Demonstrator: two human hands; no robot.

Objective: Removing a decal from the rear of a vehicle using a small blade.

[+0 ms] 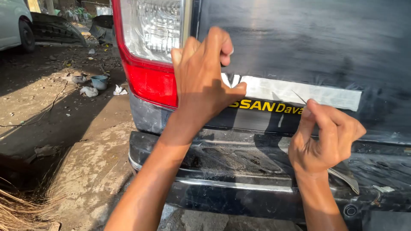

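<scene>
Pressing the masking tape strip [299, 94] onto the black tailgate [308, 42], the left hand [203, 81] lay curled over the strip's left end beside the red tail lamp [150, 77], thumb flat on it. Right hand [327, 137], fingers folded, pinched the strip's lower edge near its right end, above the bumper [222, 171].

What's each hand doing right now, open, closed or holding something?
Left hand: fingers curled, thumb pressing the strip of masking tape onto the dark tailgate.
Right hand: closed, pinching something at the tape's lower edge; cannot tell what.
</scene>
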